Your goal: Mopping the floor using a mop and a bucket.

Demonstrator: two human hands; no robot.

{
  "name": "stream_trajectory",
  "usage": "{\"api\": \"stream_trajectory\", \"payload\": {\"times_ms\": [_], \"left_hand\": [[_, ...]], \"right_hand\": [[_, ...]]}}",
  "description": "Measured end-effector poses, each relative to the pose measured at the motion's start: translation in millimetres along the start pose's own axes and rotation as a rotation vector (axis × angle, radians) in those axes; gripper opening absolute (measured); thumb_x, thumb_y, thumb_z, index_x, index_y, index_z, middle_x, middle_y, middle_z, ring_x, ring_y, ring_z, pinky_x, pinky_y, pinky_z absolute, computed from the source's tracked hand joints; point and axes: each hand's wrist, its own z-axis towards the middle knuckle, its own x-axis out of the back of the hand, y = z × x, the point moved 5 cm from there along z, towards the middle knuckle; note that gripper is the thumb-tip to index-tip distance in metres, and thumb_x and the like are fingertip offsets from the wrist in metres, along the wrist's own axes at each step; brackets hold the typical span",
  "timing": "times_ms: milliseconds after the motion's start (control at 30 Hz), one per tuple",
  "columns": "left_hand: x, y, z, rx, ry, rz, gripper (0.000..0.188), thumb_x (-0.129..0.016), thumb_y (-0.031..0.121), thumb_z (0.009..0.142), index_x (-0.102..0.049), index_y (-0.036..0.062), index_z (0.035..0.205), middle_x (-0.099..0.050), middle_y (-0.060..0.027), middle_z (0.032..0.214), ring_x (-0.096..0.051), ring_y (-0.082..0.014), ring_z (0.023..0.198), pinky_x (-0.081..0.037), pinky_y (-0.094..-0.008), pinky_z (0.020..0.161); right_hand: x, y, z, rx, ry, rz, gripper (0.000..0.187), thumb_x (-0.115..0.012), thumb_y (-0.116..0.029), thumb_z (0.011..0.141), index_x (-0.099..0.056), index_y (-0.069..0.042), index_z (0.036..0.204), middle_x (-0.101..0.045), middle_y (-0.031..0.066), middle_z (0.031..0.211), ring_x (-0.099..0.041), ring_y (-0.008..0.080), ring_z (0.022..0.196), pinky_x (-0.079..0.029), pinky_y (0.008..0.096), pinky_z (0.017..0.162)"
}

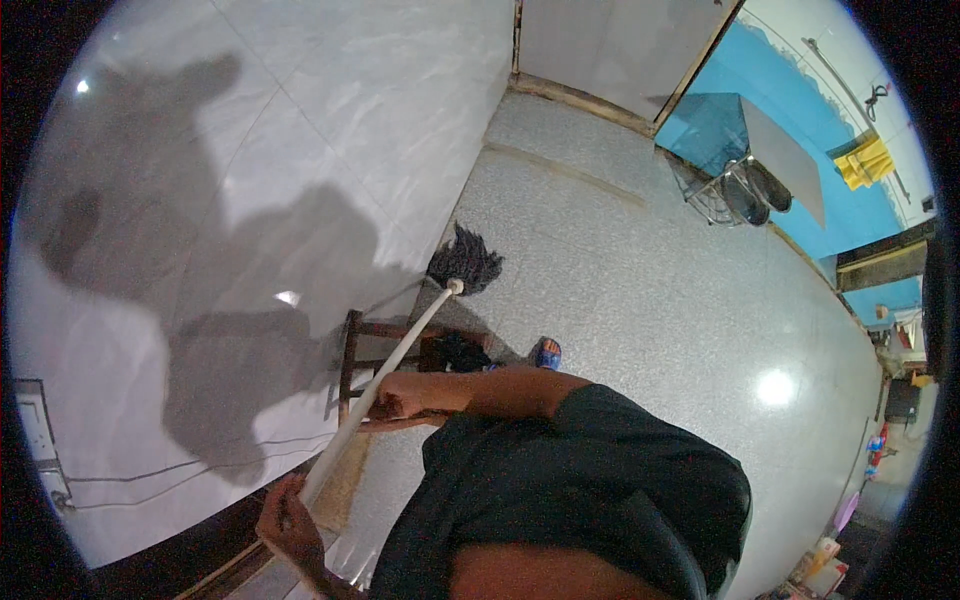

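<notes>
A mop lies slantwise before me, its long white handle (pixel 400 350) running from the lower left up to a dark stringy mop head (pixel 465 262) on the floor beside the wall. My left hand (pixel 290 522) is closed around the handle's near end. Farther up, my right hand (pixel 398 398) grips the same handle, its forearm reaching across from the right. A wooden stool or chair (pixel 372 328) stands by the wall, partly hidden behind the handle and my right arm. Next to it is a dark bundle (pixel 460 350) that I cannot make out.
The tiled wall (pixel 330 110) bounds the left side, with cables along its lower part. My foot in a blue sandal (pixel 548 353) rests on the speckled floor (pixel 640 290). At the far right a metal rack (pixel 715 195) holds dark shoes. A door (pixel 620 50) is at the back.
</notes>
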Motion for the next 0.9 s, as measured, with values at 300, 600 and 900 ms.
{"api": "stream_trajectory", "payload": {"times_ms": [300,600,900], "left_hand": [[-194,-19,18,0.092,-0.272,-0.326,0.021,-0.058,0.008,0.084,-0.063,-0.0014,0.103,-0.063,-0.0172,0.105,-0.060,-0.0241,0.099,-0.046,-0.0323,0.084],[-345,87,86,-0.367,-0.355,-0.188,0.030,-0.061,0.013,0.081,-0.059,0.0016,0.109,-0.057,-0.0178,0.116,-0.056,-0.0337,0.105,-0.045,-0.0391,0.088],[-162,53,34,-0.244,-0.609,-0.099,0.028,-0.064,0.004,0.076,-0.061,0.0027,0.104,-0.058,-0.0151,0.115,-0.057,-0.0304,0.105,-0.044,-0.0380,0.090]], "right_hand": [[78,-120,-43,0.588,-0.010,0.204,0.011,-0.045,-0.011,0.087,-0.046,0.000,0.085,-0.047,0.0124,0.075,-0.051,0.0275,0.067,-0.048,0.0448,0.063],[194,-198,-68,1.417,0.301,-0.913,0.014,-0.052,-0.008,0.085,-0.053,0.005,0.089,-0.056,0.0139,0.080,-0.057,0.0250,0.068,-0.051,0.0374,0.060],[146,-141,-46,0.917,0.281,-0.688,0.017,-0.060,-0.015,0.081,-0.058,-0.002,0.092,-0.057,0.0122,0.081,-0.059,0.0248,0.070,-0.053,0.0402,0.065]]}}
